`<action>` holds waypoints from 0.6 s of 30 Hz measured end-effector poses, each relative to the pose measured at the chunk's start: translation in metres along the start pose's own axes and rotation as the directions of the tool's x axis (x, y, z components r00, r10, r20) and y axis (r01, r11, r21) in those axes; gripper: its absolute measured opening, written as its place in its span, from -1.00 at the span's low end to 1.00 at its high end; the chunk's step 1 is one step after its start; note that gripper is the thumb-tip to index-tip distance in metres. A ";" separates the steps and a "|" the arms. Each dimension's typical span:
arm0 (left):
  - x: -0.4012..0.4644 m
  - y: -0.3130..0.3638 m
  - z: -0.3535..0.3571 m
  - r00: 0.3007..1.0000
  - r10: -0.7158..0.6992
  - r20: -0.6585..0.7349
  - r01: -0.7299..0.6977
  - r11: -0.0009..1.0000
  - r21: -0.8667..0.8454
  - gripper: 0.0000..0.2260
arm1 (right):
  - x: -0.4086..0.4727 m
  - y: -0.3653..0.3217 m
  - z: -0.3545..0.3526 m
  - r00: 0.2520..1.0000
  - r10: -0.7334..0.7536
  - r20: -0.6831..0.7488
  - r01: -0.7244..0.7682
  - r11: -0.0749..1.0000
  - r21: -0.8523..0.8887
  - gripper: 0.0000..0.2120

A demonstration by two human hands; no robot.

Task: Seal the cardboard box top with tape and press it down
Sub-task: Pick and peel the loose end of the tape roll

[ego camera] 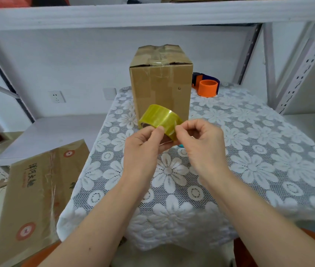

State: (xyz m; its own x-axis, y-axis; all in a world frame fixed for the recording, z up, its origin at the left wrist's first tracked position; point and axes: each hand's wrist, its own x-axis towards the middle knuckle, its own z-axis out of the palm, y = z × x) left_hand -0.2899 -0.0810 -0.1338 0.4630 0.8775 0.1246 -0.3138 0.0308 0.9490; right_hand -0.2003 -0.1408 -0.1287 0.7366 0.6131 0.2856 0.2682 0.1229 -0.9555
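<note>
A tall brown cardboard box point(161, 87) stands upright at the far side of the table, its top flaps folded shut with clear tape over the seam. In front of it I hold a roll of yellowish clear tape point(160, 118) above the table. My left hand point(143, 145) grips the roll from below and the side. My right hand point(202, 139) pinches at the roll's outer surface with thumb and forefinger, at the tape's edge. Something small and teal peeks out beneath the hands.
A white lace flower cloth point(249, 143) covers the small table. An orange and dark blue tape dispenser point(207, 86) lies behind the box at right. A large printed carton point(35, 197) leans at the left. Metal shelving point(303, 60) surrounds the table.
</note>
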 end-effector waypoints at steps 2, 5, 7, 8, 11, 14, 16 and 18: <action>0.001 0.002 -0.001 0.999 -0.039 -0.004 0.039 0.999 -0.025 -0.81 | -0.001 0.002 0.003 1.000 -0.008 -0.004 0.008 1.000 -0.005 -0.91; 0.002 0.004 -0.003 0.998 -0.059 -0.001 0.059 0.998 -0.012 -0.85 | -0.002 0.003 0.004 0.999 -0.033 0.015 0.033 0.999 -0.001 -0.86; 0.001 0.006 -0.004 0.998 -0.062 -0.009 0.062 0.998 -0.016 -0.86 | -0.003 0.003 0.004 0.999 -0.040 0.020 0.039 0.999 0.021 -0.86; 0.001 0.006 -0.004 0.998 -0.067 -0.013 0.067 0.997 -0.025 -0.86 | -0.003 0.003 0.004 0.999 -0.037 0.021 0.036 0.999 0.035 -0.87; 0.001 0.008 -0.006 0.995 -0.103 0.003 0.103 0.991 -0.089 -0.80 | -0.002 0.002 0.004 1.000 -0.013 0.027 0.012 0.998 0.057 -0.89; 0.002 0.008 -0.008 0.993 -0.118 0.008 0.118 0.988 -0.096 -0.89 | -0.001 0.000 0.003 0.999 0.023 0.041 -0.026 0.996 0.082 -0.91; 0.002 0.008 -0.008 0.993 -0.114 -0.001 0.113 0.988 -0.100 -0.97 | 0.000 -0.001 0.002 0.999 0.032 0.043 -0.036 0.996 0.087 -0.92; 0.003 0.007 -0.007 0.991 -0.132 -0.009 0.129 0.984 -0.126 -0.96 | 0.000 0.000 0.002 0.999 0.015 0.052 -0.018 0.998 0.065 -0.92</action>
State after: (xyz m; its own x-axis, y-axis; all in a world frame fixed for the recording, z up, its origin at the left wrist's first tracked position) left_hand -0.2967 -0.0751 -0.1291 0.4925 0.8703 -0.0041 -0.3529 0.2040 0.9132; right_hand -0.2016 -0.1393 -0.1283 0.7074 0.6543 0.2673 0.2136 0.1626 -0.9633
